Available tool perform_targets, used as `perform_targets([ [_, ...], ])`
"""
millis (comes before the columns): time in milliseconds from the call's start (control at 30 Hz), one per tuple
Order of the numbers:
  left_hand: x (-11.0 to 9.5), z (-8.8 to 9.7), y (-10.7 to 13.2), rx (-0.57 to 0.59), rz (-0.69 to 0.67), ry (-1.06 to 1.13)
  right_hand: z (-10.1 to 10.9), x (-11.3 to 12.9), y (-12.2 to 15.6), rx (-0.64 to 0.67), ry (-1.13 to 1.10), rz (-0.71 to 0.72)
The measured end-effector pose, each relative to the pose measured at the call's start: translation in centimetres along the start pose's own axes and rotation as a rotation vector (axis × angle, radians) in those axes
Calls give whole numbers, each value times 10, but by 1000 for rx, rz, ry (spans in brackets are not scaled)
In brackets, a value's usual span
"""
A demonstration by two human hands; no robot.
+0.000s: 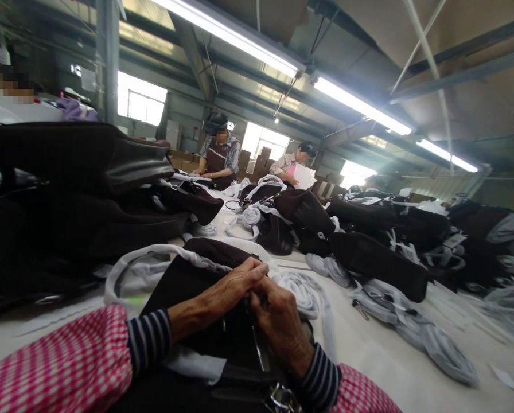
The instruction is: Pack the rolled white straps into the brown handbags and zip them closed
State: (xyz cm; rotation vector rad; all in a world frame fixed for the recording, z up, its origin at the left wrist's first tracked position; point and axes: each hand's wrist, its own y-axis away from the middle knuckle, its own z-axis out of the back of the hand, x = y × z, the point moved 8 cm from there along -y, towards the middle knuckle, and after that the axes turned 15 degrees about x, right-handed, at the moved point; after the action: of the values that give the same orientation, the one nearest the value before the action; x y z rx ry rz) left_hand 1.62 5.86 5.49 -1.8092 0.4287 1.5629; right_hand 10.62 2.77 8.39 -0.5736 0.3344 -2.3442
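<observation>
A dark brown bag (183, 275) with white-wrapped handles lies in front of me on the white table (381, 355). My left hand (231, 289) rests on its top, fingers pinched together on a part of the bag. My right hand (278, 321) sits right beside it, fingers curled down into the same spot, touching the left fingertips. What exactly they pinch is hidden between them. Both arms wear striped cuffs under pink checked sleeves (67, 367). A metal buckle (283, 398) shows at the bottom edge.
Stacks of dark bags (76, 195) rise at the left. More bags (369, 252) and white wrapped straps (437, 344) cover the table's middle and right. Two other people (218, 152) work at the far end, and a third person is at the far left.
</observation>
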Motion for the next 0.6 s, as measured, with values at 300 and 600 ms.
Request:
perform_targets([
  [300, -13, 4, 5, 74, -29, -310, 6, -38, 4, -91, -411, -215],
  [600, -2, 14, 4, -26, -75, -289, 3, -40, 3, -65, -638, -221],
])
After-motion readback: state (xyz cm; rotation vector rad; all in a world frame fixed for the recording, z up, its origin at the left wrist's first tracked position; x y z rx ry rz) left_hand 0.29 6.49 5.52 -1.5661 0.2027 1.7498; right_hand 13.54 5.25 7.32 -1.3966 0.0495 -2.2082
